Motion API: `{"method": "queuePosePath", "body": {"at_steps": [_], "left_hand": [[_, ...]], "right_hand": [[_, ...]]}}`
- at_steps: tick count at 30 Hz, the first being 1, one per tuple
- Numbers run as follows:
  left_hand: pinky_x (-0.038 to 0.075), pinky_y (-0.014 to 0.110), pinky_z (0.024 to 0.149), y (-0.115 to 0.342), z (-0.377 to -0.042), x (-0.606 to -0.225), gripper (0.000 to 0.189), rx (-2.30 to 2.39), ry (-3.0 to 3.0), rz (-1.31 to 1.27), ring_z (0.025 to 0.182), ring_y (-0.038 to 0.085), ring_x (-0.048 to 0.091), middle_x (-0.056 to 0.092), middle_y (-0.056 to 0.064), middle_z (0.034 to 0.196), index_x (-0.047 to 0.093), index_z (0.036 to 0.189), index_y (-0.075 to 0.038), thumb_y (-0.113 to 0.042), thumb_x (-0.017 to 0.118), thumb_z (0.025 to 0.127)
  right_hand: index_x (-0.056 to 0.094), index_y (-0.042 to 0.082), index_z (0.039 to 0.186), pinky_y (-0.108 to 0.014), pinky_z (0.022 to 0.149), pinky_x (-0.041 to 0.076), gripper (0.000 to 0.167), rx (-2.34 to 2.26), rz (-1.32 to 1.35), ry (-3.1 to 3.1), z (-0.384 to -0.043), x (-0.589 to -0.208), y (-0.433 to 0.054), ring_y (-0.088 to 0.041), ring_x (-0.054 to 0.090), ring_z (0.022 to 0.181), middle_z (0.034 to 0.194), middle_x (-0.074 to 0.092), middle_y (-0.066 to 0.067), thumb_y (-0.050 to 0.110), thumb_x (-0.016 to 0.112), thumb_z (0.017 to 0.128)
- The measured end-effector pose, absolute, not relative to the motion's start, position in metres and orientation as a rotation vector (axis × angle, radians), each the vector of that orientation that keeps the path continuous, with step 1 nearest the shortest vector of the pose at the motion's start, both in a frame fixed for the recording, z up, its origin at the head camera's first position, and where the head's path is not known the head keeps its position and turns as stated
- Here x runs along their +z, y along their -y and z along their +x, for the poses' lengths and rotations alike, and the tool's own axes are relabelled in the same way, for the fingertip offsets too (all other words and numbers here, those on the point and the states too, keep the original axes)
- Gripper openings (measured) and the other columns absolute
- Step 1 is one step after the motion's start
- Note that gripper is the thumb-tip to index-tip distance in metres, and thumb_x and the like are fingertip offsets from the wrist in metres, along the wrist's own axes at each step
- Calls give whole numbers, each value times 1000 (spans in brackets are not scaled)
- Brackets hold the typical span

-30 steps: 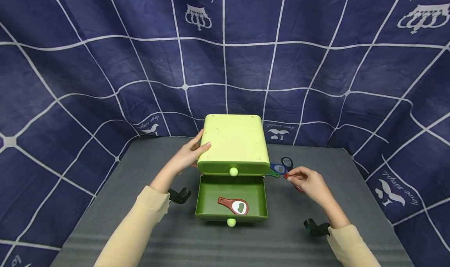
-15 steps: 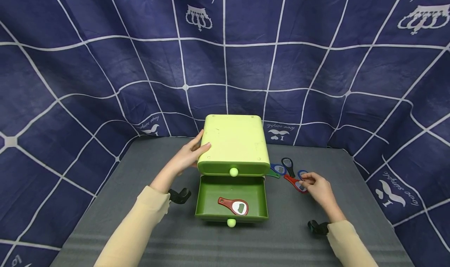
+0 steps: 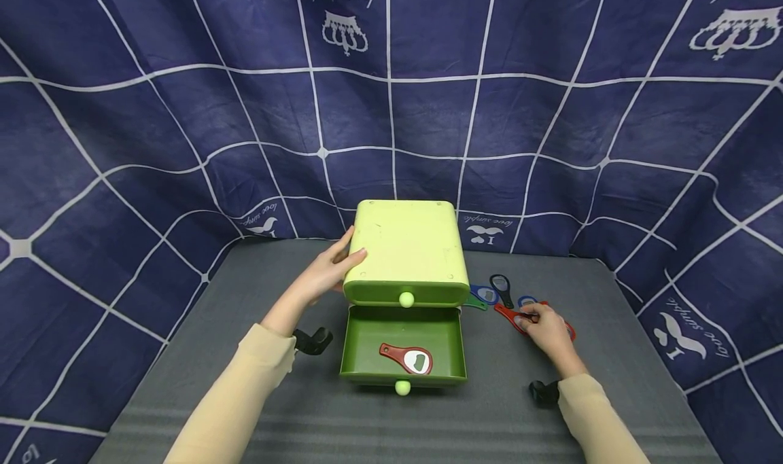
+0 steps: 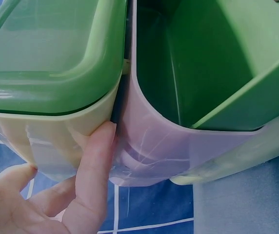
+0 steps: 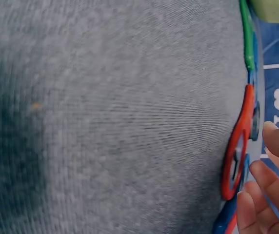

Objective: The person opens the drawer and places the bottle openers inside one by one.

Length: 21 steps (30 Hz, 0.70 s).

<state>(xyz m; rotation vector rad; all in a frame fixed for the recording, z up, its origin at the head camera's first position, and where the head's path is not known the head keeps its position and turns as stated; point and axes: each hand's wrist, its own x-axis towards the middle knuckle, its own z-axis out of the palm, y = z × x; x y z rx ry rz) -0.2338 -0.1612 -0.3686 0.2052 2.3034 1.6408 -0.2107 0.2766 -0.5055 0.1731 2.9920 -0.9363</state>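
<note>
A yellow-green drawer box (image 3: 406,243) stands mid-table, its lower drawer (image 3: 351,355) pulled out. Inside that drawer lies a red bottle opener (image 3: 408,358). My left hand (image 3: 324,270) rests against the box's left side, thumb over the upper edge; in the left wrist view, fingertips (image 4: 103,134) touch the pale casing. To the right, my right hand (image 3: 550,331) hovers among bottle openers, fingers loosely bent and apart, nothing visibly held. Just beside its fingertips lies a red bottle opener (image 3: 506,312). Another red one (image 3: 571,331) is partly hidden under the hand.
Near the box's right side lie a green bottle opener (image 3: 476,302), a blue one (image 3: 487,294) and a black one (image 3: 500,287). Another blue one (image 3: 527,301) lies behind my right hand. A grey cloth (image 3: 489,416) covers the table; a blue checked curtain (image 3: 428,111) hangs behind.
My right hand has let go of the red bottle opener's handle and shifted right, then lowered over the openers. My left hand, the box and the drawer have stayed put.
</note>
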Motion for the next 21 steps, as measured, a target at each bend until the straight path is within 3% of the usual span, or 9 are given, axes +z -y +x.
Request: {"method": "queuePosePath", "body": {"at_steps": [6,16,21], "left_hand": [[59,43,80,162,-235,-369,78,1637,-2307,217,111,32,65,27,16,161,2,159,-32,-48,52,101],[59,42,80,162,-235,-369,80,1631,-2313,217,114,33,64,25,15,162,2,159,-33,-49,52,100],[60,42,80,162,-234,-369,79,1631,-2311,213,110,31,65,26,16,161,2,159,-34,-50,52,100]], "right_hand": [[68,-7,109,-49,79,44,28,-920,143,-3033,-211,-511,-275,-36,58,93,106,63,-26,13,70,90],[67,-7,109,-56,87,40,34,-838,181,-3024,-210,-513,-275,-43,49,105,109,61,-28,15,77,85],[64,-9,111,-53,84,41,42,-796,183,-2987,-210,-513,-276,-39,52,96,100,61,-25,19,79,83]]}}
